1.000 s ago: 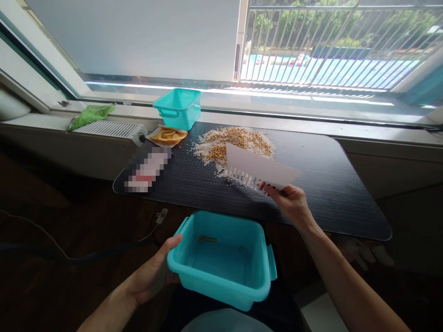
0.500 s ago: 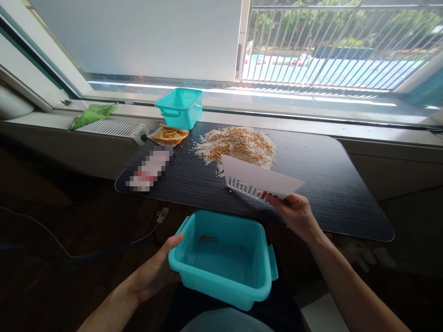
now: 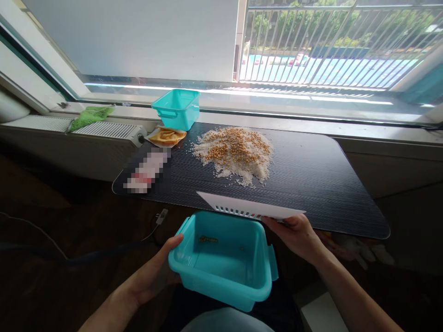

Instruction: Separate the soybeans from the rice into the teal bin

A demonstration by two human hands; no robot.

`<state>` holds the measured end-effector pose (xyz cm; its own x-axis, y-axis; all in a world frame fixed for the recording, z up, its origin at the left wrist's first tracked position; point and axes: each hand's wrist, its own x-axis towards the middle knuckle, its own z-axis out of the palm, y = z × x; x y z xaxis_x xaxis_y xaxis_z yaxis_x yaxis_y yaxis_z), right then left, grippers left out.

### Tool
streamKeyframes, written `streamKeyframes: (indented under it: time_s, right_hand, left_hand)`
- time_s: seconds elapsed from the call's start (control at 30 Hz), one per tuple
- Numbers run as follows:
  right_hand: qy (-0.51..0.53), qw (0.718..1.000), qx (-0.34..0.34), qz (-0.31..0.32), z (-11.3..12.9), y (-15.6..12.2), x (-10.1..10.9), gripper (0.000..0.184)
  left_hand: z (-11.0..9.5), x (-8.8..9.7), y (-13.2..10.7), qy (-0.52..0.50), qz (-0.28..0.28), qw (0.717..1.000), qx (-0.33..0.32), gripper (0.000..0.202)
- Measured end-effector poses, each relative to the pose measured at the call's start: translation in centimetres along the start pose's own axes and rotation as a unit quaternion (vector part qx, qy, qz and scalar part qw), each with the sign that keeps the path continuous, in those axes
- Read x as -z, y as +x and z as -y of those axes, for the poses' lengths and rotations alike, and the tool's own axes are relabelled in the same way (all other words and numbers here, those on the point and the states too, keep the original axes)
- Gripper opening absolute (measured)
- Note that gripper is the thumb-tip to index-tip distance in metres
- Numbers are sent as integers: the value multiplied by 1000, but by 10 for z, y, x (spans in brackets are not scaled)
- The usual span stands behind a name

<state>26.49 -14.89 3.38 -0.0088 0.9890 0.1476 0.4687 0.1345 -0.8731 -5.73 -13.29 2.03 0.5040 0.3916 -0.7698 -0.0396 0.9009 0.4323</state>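
Observation:
My left hand (image 3: 159, 263) grips the left wall of a turquoise plastic bin (image 3: 221, 290), held below the table's front edge. Some yellow beans (image 3: 208, 239) lie on the bin's floor. In my right hand (image 3: 298, 234) is a white slotted card (image 3: 242, 205), pinched at its right end. The card is above the table's front edge, just past the bin's far rim, with its row of slots along the lower side. Beyond it on the table, yellow soybeans (image 3: 218, 152) are mixed into a heap of white rice-like grains (image 3: 247, 173).
The dark table (image 3: 318, 184) also bears a second turquoise bin (image 3: 178, 113) at the back left, an orange-yellow folded item (image 3: 168, 136) and a blurred-out pale item (image 3: 148, 170). A green cloth (image 3: 92, 117) lies on the radiator (image 3: 114, 129) beside a window.
My right hand has drawn the slotted card from the heap's front edge towards me, to the bin's far rim. The card has tipped flatter. My left hand and the bin have stayed in place.

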Motion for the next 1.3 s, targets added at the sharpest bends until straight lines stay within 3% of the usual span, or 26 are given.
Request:
streamKeyframes:
  time_s: [0.1,0.23,0.43,0.57,0.87,1.3]
  right_hand:
    - [-37,997,39,-47,1,12,-8,20]
    - [-43,996,74,-24,-9,25,-14,24]
    - [-92,987,23,-132,-25,33,1,22]
    - [-101,981,-1,-165,-29,47,8,24]
    - [-87,986,-27,-138,-28,80,-8,35]
    - [-51,993,-33,-103,-17,77,-9,31]
  left_hand:
    - [-1,-3,-2,2,-11,1000,-1,75]
    - [-2,-4,-5,11,-10,1000,-3,72]
    - [-4,-3,-5,18,4,1000,-9,71]
    - [-5,-6,-5,27,-3,1000,-6,75]
    - [-3,-3,-4,18,-17,1000,-10,72]
    - [1,7,-2,0,-2,1000,-20,70]
